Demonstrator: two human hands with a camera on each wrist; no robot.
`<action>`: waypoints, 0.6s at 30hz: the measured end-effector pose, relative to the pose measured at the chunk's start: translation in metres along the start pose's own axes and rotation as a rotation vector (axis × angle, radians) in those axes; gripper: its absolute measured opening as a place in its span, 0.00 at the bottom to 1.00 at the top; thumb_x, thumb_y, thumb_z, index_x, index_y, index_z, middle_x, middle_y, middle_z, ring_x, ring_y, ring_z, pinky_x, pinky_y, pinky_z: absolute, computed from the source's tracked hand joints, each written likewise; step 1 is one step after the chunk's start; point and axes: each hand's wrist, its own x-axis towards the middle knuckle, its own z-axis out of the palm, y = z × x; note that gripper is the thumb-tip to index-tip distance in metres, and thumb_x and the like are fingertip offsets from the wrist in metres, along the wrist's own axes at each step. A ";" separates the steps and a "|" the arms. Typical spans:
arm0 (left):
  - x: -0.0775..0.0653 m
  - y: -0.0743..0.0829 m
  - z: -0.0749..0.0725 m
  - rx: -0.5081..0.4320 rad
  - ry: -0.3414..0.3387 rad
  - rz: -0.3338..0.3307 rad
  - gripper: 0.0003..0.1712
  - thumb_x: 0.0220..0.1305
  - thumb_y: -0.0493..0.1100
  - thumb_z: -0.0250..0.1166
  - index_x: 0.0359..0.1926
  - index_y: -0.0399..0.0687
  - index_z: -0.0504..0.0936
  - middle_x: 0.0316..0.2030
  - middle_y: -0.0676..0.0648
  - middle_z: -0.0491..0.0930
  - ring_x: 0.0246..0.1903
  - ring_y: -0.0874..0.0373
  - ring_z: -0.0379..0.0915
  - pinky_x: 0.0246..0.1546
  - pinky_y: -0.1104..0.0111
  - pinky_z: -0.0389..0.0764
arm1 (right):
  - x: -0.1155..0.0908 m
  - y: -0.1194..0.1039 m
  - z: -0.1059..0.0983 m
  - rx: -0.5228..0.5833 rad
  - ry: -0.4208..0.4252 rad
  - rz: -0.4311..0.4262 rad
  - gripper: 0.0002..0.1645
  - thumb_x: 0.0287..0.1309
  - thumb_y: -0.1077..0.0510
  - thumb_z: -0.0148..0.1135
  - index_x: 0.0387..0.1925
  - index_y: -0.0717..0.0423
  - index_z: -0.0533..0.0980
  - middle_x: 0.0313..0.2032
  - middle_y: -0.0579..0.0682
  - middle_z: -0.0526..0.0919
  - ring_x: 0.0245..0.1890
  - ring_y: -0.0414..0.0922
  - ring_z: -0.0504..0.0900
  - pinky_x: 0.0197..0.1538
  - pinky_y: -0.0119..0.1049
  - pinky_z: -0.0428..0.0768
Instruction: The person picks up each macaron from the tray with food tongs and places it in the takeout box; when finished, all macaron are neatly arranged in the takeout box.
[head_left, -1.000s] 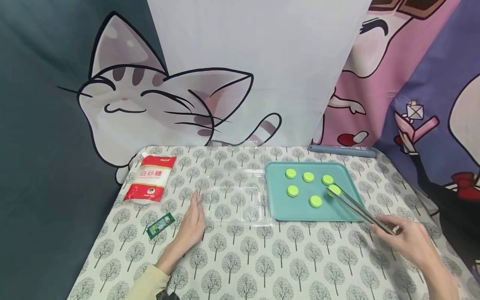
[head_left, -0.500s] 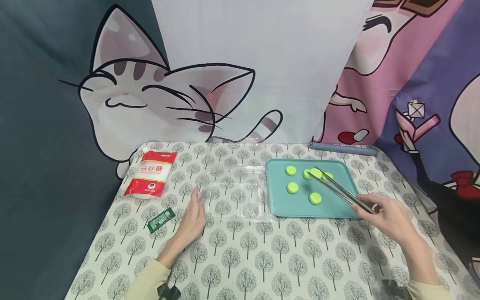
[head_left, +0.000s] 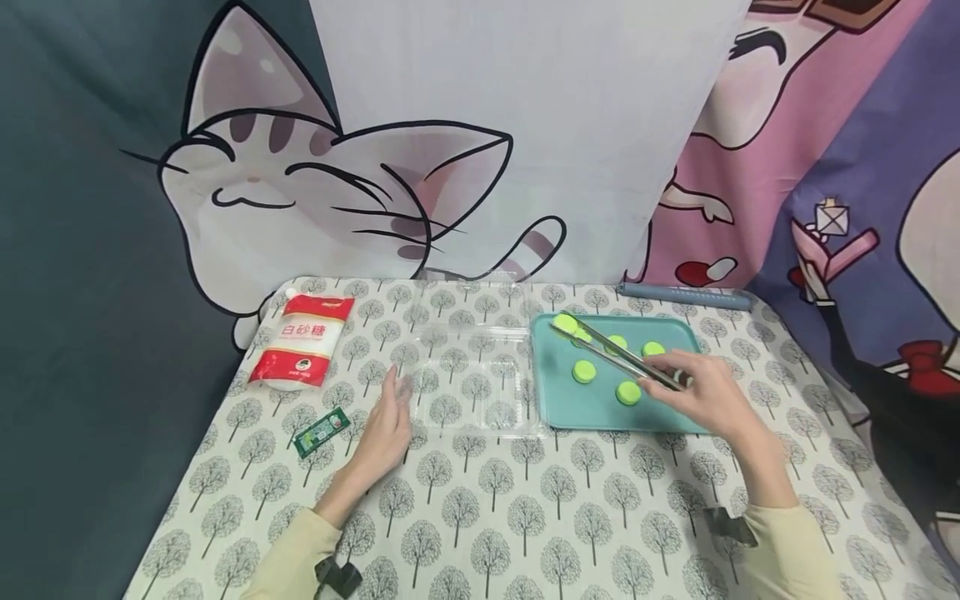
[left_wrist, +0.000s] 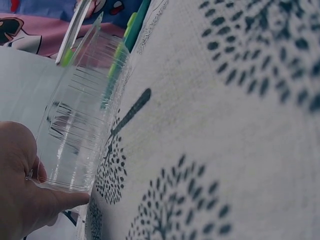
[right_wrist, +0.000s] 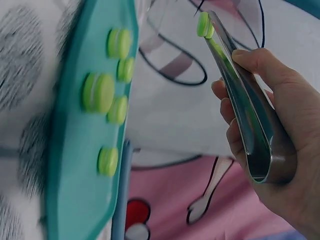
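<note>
My right hand [head_left: 708,392] grips metal tongs [head_left: 622,354], thumb on one arm and fingers on the other. A bright green macaron [right_wrist: 203,24] is pinched at their tips, raised above the far left corner of the teal tray [head_left: 660,417]. Several more green macarons [head_left: 583,372] lie on that tray. Left of the tray stands a clear plastic box [head_left: 480,392], its clear lid [head_left: 472,304] folded back behind it. My left hand [head_left: 386,425] rests against the box's left side with fingers extended; in the left wrist view its fingers [left_wrist: 65,200] touch the box's edge.
A red and white bag of sugar [head_left: 303,342] lies at the back left, with a small green packet [head_left: 322,432] in front of it. A grey-blue rod [head_left: 686,297] runs along the table's back edge behind the tray. Printed cloth hangs behind the table.
My right hand has lifted a macaron with the tongs from the tray's right side and carried it left to the tray's far left corner. My left hand has stayed at the box.
</note>
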 end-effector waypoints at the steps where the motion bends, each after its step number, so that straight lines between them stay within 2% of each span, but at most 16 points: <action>1: 0.000 0.000 0.000 0.003 -0.001 0.002 0.35 0.78 0.35 0.40 0.79 0.32 0.38 0.74 0.28 0.58 0.74 0.35 0.57 0.77 0.45 0.53 | 0.005 -0.002 0.003 0.016 -0.008 -0.012 0.18 0.46 0.62 0.77 0.43 0.60 0.86 0.31 0.49 0.88 0.25 0.31 0.75 0.26 0.24 0.77; 5: 0.001 0.000 -0.001 0.008 -0.011 -0.006 0.35 0.79 0.36 0.40 0.79 0.33 0.37 0.74 0.29 0.58 0.74 0.36 0.57 0.78 0.46 0.53 | 0.022 -0.013 0.017 0.077 -0.049 -0.055 0.17 0.48 0.63 0.77 0.43 0.61 0.86 0.29 0.45 0.86 0.22 0.31 0.74 0.22 0.26 0.76; 9: 0.001 0.000 -0.001 0.003 -0.016 -0.009 0.35 0.79 0.35 0.40 0.79 0.34 0.37 0.75 0.29 0.58 0.73 0.36 0.59 0.78 0.46 0.53 | 0.039 -0.028 0.031 0.126 -0.130 -0.054 0.19 0.51 0.60 0.76 0.46 0.62 0.85 0.30 0.47 0.87 0.20 0.32 0.72 0.19 0.26 0.73; 13: 0.001 0.000 0.000 -0.001 -0.013 -0.016 0.36 0.78 0.35 0.40 0.79 0.34 0.36 0.75 0.30 0.58 0.73 0.37 0.60 0.78 0.47 0.54 | 0.056 -0.042 0.047 0.142 -0.217 -0.066 0.19 0.55 0.57 0.74 0.48 0.61 0.85 0.33 0.49 0.88 0.20 0.35 0.72 0.21 0.27 0.73; 18: 0.002 0.001 0.000 0.000 -0.012 -0.014 0.36 0.78 0.35 0.39 0.79 0.34 0.37 0.75 0.30 0.58 0.72 0.37 0.62 0.77 0.47 0.56 | 0.072 -0.053 0.066 0.156 -0.296 -0.096 0.17 0.58 0.56 0.71 0.48 0.59 0.85 0.32 0.46 0.86 0.20 0.38 0.70 0.23 0.26 0.71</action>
